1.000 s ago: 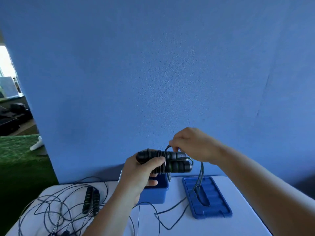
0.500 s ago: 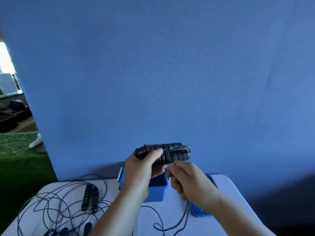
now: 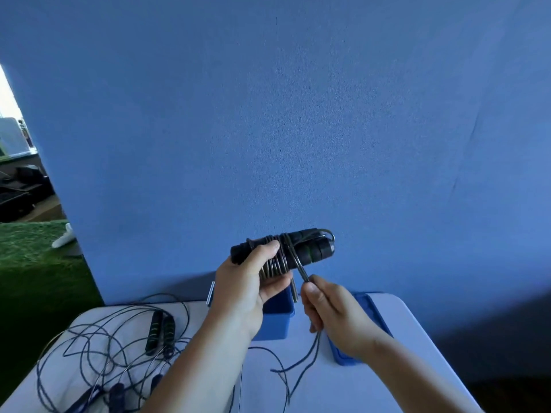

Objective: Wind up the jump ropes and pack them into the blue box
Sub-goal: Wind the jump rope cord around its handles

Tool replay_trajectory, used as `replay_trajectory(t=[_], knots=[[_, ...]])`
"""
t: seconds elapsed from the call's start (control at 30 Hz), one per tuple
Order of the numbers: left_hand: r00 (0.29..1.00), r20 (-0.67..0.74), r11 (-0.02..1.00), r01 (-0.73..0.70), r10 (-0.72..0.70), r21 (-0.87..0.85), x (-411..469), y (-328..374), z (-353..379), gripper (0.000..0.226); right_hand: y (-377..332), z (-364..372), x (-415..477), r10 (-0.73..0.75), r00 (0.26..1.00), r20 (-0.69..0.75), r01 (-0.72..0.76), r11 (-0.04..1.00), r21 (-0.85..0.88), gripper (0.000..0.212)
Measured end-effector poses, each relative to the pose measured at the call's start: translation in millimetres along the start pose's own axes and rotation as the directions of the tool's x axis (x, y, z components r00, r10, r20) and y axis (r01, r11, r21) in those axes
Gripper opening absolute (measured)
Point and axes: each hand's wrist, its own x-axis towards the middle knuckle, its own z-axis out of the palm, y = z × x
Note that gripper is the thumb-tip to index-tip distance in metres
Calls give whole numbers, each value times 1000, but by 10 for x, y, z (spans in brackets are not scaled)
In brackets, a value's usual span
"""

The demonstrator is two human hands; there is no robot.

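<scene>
Head view: handles [image 3: 310,248] clasped by left grip [image 3: 247,289] above blue box [image 3: 278,321]; cord [image 3: 299,267], judged light and springy, pinched taut by right grip [image 3: 335,318].

No legible text, label, brand, number or sign anywhere: none on the black ribbed jump-rope handles [image 3: 316,248], the blue plastic box [image 3: 277,321], the blue plastic lid [image 3: 343,357] or the blue felt backdrop panel [image 3: 298,114].
</scene>
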Motion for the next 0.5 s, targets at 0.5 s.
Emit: replay_trajectory(t=[0.5], knots=[[964,260,989,13,-51,145,-214,250,43,38,152,-543,523,66,998,-16,-68,985,-159,31]])
